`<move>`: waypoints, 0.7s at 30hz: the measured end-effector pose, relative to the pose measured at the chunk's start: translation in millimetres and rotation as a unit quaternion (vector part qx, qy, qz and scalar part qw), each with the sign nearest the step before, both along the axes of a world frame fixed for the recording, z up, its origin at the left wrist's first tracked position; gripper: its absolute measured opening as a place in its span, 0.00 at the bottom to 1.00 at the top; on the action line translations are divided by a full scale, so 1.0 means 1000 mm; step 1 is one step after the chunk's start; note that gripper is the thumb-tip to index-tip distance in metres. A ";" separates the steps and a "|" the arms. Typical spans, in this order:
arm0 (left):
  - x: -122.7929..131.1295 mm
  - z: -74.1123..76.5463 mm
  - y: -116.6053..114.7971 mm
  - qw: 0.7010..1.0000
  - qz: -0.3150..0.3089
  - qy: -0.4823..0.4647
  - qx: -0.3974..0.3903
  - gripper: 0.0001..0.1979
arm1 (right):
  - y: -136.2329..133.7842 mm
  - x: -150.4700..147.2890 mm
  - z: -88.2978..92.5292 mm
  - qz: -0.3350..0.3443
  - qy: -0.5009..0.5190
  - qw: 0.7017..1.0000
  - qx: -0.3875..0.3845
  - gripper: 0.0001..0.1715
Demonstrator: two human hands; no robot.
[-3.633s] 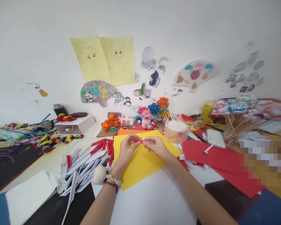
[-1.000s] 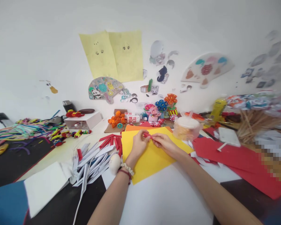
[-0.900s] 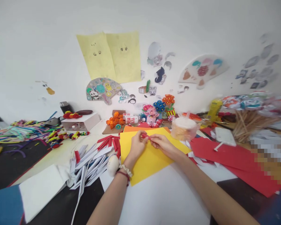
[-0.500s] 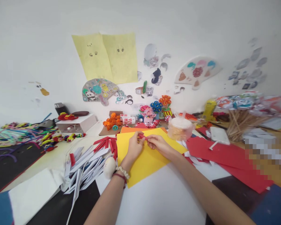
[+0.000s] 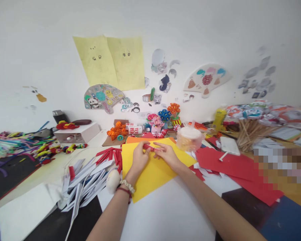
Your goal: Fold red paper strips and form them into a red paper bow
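Above a yellow sheet of paper (image 5: 150,180), a small folded or rolled strip of red paper (image 5: 148,147) spans the gap between my two hands. My left hand (image 5: 140,156) is closed on its left end, thumb against fingers. My right hand (image 5: 168,156) pinches the right end with its lower fingers, while the index finger stretches out above it. Part of the strip is hidden behind the fingertips. Under the yellow sheet lies a large white sheet (image 5: 168,214). A beaded bracelet and a dark red band circle my left wrist.
Folded white paper strips (image 5: 87,182) and red strips (image 5: 116,155) lie left. Right are red sheets (image 5: 235,167), a plastic cup (image 5: 190,139) and a white power bank-like block (image 5: 230,146). Orange craft flowers (image 5: 117,131) and a bundle of wooden sticks (image 5: 251,134) stand behind.
The fingers of my right hand have spread a little, the index finger now straighter, and more of the red strip shows. The view has shifted slightly to the right.
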State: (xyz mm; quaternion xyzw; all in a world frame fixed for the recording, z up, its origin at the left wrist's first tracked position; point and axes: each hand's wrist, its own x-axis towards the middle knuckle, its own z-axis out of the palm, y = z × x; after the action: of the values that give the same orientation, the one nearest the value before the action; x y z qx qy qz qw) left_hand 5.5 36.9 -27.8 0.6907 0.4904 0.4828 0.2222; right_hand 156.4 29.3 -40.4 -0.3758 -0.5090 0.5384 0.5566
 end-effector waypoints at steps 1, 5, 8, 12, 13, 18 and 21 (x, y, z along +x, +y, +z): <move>0.000 0.001 0.000 1.000 0.004 0.003 -0.006 0.10 | 0.000 0.001 0.001 -0.025 0.008 1.000 0.010 0.31; 0.000 0.006 -0.004 0.999 -0.008 0.012 -0.040 0.19 | 0.003 0.006 0.005 -0.085 0.074 0.993 0.036 0.30; 0.003 0.013 -0.010 0.995 -0.068 0.018 -0.069 0.22 | 0.007 0.011 0.005 -0.111 0.096 0.989 0.035 0.31; 0.008 0.020 -0.019 0.983 -0.150 0.015 -0.102 0.21 | 0.009 0.017 0.004 -0.128 0.072 0.988 0.041 0.30; 0.009 0.020 -0.020 0.981 -0.161 0.012 -0.107 0.20 | 0.009 0.017 0.004 -0.125 0.061 0.989 0.042 0.29; 0.011 0.016 -0.018 0.983 -0.153 -0.009 -0.103 0.19 | 0.004 0.010 0.005 -0.088 0.022 0.995 0.045 0.27; 0.008 0.015 -0.016 0.984 -0.152 -0.011 -0.096 0.19 | 0.004 0.008 0.004 -0.066 0.014 0.997 0.047 0.26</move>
State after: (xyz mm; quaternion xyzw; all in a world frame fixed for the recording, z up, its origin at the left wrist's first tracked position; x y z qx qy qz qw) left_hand 13.9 21.4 -13.2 0.7275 0.4214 0.4017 0.3632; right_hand 164.2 33.3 -36.5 -0.3749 -0.5000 0.4811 0.6148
